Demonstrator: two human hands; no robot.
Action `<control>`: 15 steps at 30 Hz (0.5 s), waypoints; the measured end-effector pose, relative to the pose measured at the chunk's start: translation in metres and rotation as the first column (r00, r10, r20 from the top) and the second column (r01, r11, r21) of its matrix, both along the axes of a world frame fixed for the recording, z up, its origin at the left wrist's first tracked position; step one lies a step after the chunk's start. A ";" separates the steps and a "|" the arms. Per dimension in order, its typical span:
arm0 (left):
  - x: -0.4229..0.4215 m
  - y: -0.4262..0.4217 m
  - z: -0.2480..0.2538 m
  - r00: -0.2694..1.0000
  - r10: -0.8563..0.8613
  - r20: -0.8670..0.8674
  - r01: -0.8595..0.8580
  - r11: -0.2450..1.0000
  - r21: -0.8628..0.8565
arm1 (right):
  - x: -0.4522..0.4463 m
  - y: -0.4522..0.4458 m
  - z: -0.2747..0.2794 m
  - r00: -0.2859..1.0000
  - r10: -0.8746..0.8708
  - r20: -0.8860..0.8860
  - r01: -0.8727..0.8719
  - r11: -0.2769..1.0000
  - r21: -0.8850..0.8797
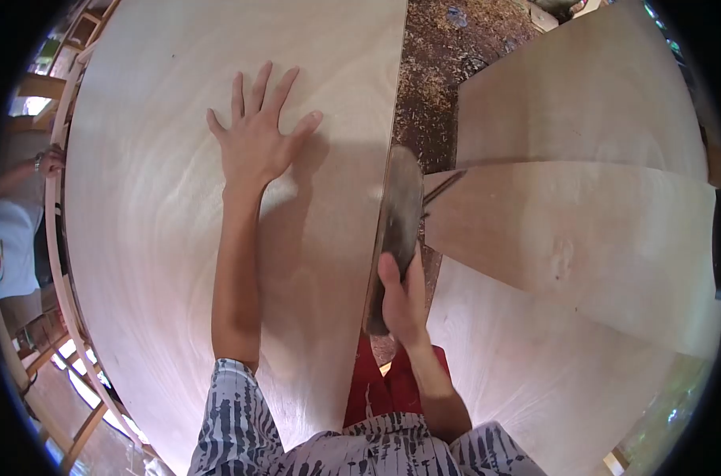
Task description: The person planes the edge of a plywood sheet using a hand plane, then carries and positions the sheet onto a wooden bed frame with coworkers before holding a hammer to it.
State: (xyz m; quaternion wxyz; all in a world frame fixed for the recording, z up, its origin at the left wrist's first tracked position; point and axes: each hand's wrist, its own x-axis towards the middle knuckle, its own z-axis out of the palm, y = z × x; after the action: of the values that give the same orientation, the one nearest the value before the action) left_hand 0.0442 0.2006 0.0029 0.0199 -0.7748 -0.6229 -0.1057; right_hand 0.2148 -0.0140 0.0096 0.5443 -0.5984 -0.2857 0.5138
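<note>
My left hand (pixel 253 147) lies flat on a large pale plywood sheet (pixel 154 262), its fingers spread and nothing in them. At that sheet's right edge, my right hand (pixel 404 305) is closed around a long grey-brown block (pixel 401 198) that looks like a sanding block. Its thumb rests on the block's upper face, and the other fingers are mostly hidden. The block lies lengthwise along the edge, with its rounded far end pointing away from me. What its underside touches cannot be seen.
More plywood sheets (pixel 567 230) overlap on the right. Shavings litter the brown ground (pixel 436 71) between them and the large sheet. At the far left, another person's hand (pixel 52 161) touches a curved-looking wooden strip (pixel 57 230) beside wooden framing.
</note>
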 end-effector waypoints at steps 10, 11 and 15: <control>0.002 -0.003 -0.007 0.999 -0.038 0.019 0.037 0.998 0.048 | 0.069 0.192 -0.013 0.944 0.038 0.329 -0.079 0.990 0.114; 0.002 -0.003 -0.003 0.999 -0.029 0.015 0.029 0.998 0.053 | 0.061 0.168 -0.022 0.932 0.024 0.362 -0.046 0.998 0.052; 0.005 -0.004 0.006 1.000 -0.005 0.002 0.005 1.000 -0.016 | 0.002 -0.008 -0.011 0.969 0.042 0.243 -0.015 0.994 -0.111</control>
State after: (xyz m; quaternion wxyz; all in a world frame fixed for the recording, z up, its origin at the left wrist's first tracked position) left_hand 0.0496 0.1968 0.0090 0.0130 -0.7765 -0.6218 -0.1015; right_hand 0.2164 -0.0224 -0.0018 0.4641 -0.6818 -0.3308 0.4585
